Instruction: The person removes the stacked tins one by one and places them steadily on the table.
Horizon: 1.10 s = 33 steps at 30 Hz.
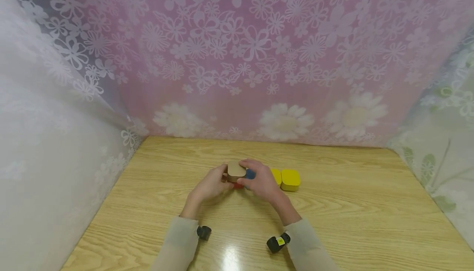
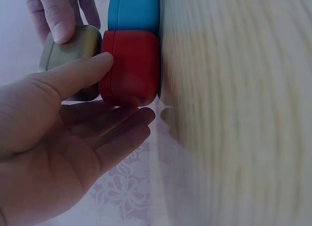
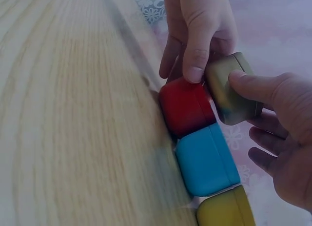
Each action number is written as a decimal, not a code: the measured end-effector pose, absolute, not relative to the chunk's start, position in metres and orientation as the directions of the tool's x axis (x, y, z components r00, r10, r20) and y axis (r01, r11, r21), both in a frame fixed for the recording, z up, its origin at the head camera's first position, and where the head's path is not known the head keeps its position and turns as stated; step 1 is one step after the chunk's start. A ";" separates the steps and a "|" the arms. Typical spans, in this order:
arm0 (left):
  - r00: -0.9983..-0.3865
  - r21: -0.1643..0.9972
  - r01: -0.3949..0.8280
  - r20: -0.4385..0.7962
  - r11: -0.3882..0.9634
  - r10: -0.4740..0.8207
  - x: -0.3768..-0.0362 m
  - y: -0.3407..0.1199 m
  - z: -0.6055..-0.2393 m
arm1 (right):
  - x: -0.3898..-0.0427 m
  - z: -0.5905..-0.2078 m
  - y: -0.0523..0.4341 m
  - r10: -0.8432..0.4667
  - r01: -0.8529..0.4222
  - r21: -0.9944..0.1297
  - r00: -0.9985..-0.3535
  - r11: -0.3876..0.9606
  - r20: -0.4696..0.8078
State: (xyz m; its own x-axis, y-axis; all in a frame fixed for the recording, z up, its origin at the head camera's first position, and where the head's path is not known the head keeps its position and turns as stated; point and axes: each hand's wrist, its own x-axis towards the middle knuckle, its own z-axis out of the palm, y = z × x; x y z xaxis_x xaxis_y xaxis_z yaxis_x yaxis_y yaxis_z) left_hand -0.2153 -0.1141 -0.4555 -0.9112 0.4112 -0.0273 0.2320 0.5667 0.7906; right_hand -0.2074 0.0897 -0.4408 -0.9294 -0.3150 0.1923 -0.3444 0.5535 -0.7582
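Note:
A gold rounded box (image 1: 236,169) with a seam near its top is over a red one of like shape. My right hand (image 1: 262,180) grips the gold box between thumb and fingers, as the right wrist view shows. The red box (image 2: 131,70) stands on the table, and my left hand (image 1: 210,184) holds it at its side, thumb on the near face and fingers behind. Right beside the red box is a blue box (image 3: 207,160), partly covered by my right hand in the head view.
Two yellow boxes (image 1: 290,179) continue the row to the right of the blue one. They stand on a wood-grain table (image 1: 333,221). A pink flowered curtain (image 1: 229,57) hangs behind the table's far edge, with pale curtains on both sides.

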 end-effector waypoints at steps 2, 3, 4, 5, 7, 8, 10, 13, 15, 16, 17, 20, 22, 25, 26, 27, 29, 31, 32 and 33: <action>-0.912 0.790 0.225 -0.035 0.570 0.408 -0.216 -0.113 -0.455 | -0.206 -0.439 0.092 -0.309 -0.339 -0.768 -0.931 0.543 0.193; -0.912 0.792 0.223 -0.036 0.568 0.409 -0.215 -0.113 -0.455 | -0.206 -0.439 0.093 -0.305 -0.336 -0.773 -0.933 0.537 0.193; -0.912 0.795 0.220 -0.039 0.566 0.408 -0.215 -0.112 -0.455 | -0.205 -0.437 0.094 -0.301 -0.335 -0.780 -0.933 0.528 0.197; -0.912 0.798 0.214 -0.043 0.564 0.408 -0.215 -0.112 -0.455 | -0.204 -0.437 0.096 -0.295 -0.332 -0.787 -0.935 0.520 0.199; -0.914 0.798 0.213 -0.042 0.564 0.404 -0.214 -0.110 -0.454 | -0.202 -0.435 0.100 -0.278 -0.328 -0.801 -0.937 0.501 0.209; -0.915 0.798 0.209 -0.045 0.565 0.401 -0.213 -0.110 -0.454 | -0.201 -0.435 0.103 -0.269 -0.328 -0.807 -0.938 0.491 0.218; -0.916 0.797 0.207 -0.046 0.568 0.399 -0.213 -0.110 -0.454 | -0.199 -0.434 0.108 -0.251 -0.333 -0.820 -0.938 0.466 0.238; -0.920 0.789 0.205 -0.047 0.579 0.390 -0.213 -0.109 -0.453 | -0.197 -0.434 0.117 -0.231 -0.362 -0.829 -0.930 0.427 0.287; -0.921 0.784 0.210 -0.042 0.584 0.388 -0.213 -0.109 -0.453 | -0.195 -0.434 0.123 -0.219 -0.379 -0.829 -0.924 0.411 0.314; -0.921 0.782 0.213 -0.040 0.586 0.387 -0.213 -0.109 -0.453 | -0.195 -0.434 0.127 -0.213 -0.389 -0.828 -0.920 0.403 0.328; -0.921 0.780 0.214 -0.039 0.588 0.387 -0.214 -0.109 -0.452 | -0.194 -0.434 0.130 -0.206 -0.393 -0.828 -0.919 0.399 0.337; -0.920 0.772 0.226 -0.031 0.594 0.391 -0.214 -0.108 -0.453 | -0.194 -0.434 0.142 -0.178 -0.394 -0.826 -0.919 0.404 0.351; -0.919 0.770 0.232 -0.028 0.595 0.394 -0.214 -0.108 -0.453 | -0.193 -0.434 0.151 -0.163 -0.392 -0.826 -0.920 0.406 0.357; -0.918 0.763 0.237 -0.026 0.602 0.395 -0.215 -0.108 -0.453 | -0.192 -0.435 0.166 -0.140 -0.379 -0.828 -0.925 0.413 0.354; -0.919 0.763 0.236 -0.027 0.602 0.394 -0.214 -0.108 -0.452 | -0.191 -0.435 0.172 -0.132 -0.374 -0.830 -0.927 0.414 0.351; -0.918 0.762 0.236 -0.028 0.603 0.395 -0.214 -0.108 -0.452 | -0.190 -0.435 0.177 -0.123 -0.366 -0.833 -0.930 0.414 0.348; -0.918 0.759 0.232 -0.036 0.608 0.395 -0.214 -0.108 -0.453 | -0.189 -0.434 0.187 -0.104 -0.350 -0.839 -0.935 0.416 0.339; -0.918 0.758 0.233 -0.035 0.609 0.396 -0.214 -0.108 -0.453 | -0.187 -0.434 0.196 -0.083 -0.333 -0.847 -0.941 0.414 0.329; -0.918 0.758 0.232 -0.037 0.610 0.395 -0.214 -0.107 -0.454 | -0.187 -0.434 0.201 -0.072 -0.321 -0.855 -0.945 0.408 0.320; -0.917 0.757 0.234 -0.036 0.610 0.396 -0.214 -0.107 -0.454 | -0.187 -0.435 0.205 -0.063 -0.308 -0.862 -0.949 0.401 0.310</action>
